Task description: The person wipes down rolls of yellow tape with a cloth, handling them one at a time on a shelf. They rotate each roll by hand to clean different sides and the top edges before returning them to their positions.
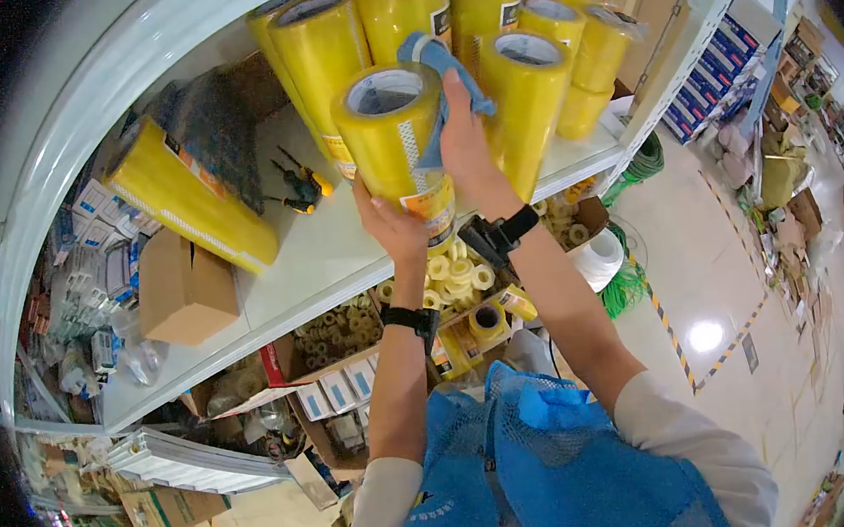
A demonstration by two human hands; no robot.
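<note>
Steadying the glossy yellow roll [388, 146], printed label low down, the left hand [396, 228] curls its fingers against it. The right hand's [467, 149] fingers pinch a blue cloth [445, 66].

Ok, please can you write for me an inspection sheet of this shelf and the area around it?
Surface: white shelf, partly hidden by goods.
Job's things: yellow tape stack, blue cloth.
Clutter: lying tape stack, cardboard box, tools with black and yellow handles.
Grip: left hand holds the yellow tape stack; right hand holds the blue cloth beside it.
Cables: green coil beyond the shelf; cable or cord, cannot tell.
Surroundings: striped floor marking, small rolls below.
</note>
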